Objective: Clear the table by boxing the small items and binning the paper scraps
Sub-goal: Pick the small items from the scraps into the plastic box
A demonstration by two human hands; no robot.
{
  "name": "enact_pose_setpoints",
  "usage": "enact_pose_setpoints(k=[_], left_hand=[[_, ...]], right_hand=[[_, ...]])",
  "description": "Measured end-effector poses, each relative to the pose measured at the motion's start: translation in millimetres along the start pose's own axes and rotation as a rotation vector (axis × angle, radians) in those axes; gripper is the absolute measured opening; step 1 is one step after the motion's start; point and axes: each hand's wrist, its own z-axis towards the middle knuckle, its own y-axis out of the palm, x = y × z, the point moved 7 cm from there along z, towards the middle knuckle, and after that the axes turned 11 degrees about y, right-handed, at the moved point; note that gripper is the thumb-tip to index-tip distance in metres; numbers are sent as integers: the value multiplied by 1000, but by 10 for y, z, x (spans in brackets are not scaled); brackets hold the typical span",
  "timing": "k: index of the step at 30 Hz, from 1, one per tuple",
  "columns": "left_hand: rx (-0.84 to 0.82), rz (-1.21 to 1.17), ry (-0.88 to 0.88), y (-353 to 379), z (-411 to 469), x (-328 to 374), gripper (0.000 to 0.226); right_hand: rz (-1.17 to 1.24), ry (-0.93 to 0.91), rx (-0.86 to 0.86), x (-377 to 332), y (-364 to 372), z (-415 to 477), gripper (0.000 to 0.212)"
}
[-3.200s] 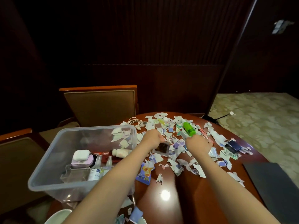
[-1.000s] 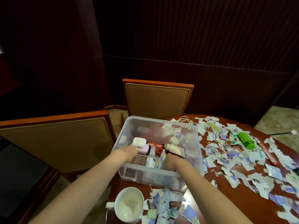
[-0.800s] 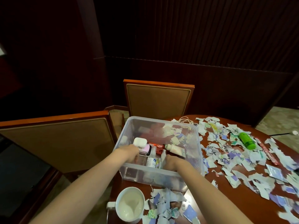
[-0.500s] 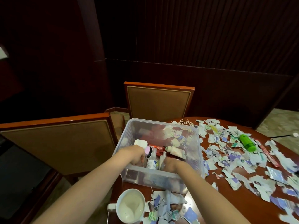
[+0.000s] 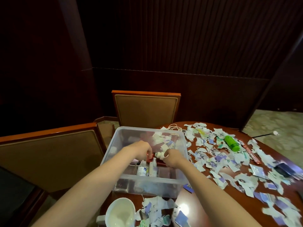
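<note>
Head view: a dark polished wooden table (image 5: 218, 200) fills the lower right. Two tan padded chairs with wood frames stand at it, one at the far edge (image 5: 146, 108) and one on the left (image 5: 49, 154).

A clear plastic box (image 5: 147, 183) sits on the table's left end, just in front of the person, with both forearms reaching into it. Torn paper scraps (image 5: 246, 181) are spread thick over the table to the right of the box. A smaller heap lies at the near edge, and a few scraps are inside the box against its far wall.

A white mug (image 5: 120, 213) stands near the box's front wall, by the near heap. A green bottle (image 5: 231, 143) lies on its side among the scraps, well to the right of the box. A thin red stick (image 5: 249, 151) lies just past it, and a dark flat item (image 5: 284, 167) is near the right edge. A coiled pale cord (image 5: 174, 128) rests at the box's far right corner.

Both hands are inside the box and close together.
- The left hand (image 5: 141, 149) has its fingers curled down at a red item (image 5: 150, 158); I cannot tell whether it grasps it.
- The right hand (image 5: 172, 158) has its fingers wrapped round the end of a small white bottle (image 5: 159, 155), which is low in the box.

Two small upright bottles (image 5: 141, 168) stand just nearer than the hands.
</note>
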Motion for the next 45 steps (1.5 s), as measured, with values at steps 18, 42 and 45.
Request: enact_pose_setpoints(k=[18,42,45], left_hand=[[265,-251,48,-403,243,853,25],[246,-209,18,-48,1216,1544,39],[228,-195,15,-25,1334,1518,43]], right_hand=[[559,283,327,1529,-834,-223,29],[333,68,76,1658,-289,86,14],[222,35,-44,1499,-25,224,30]])
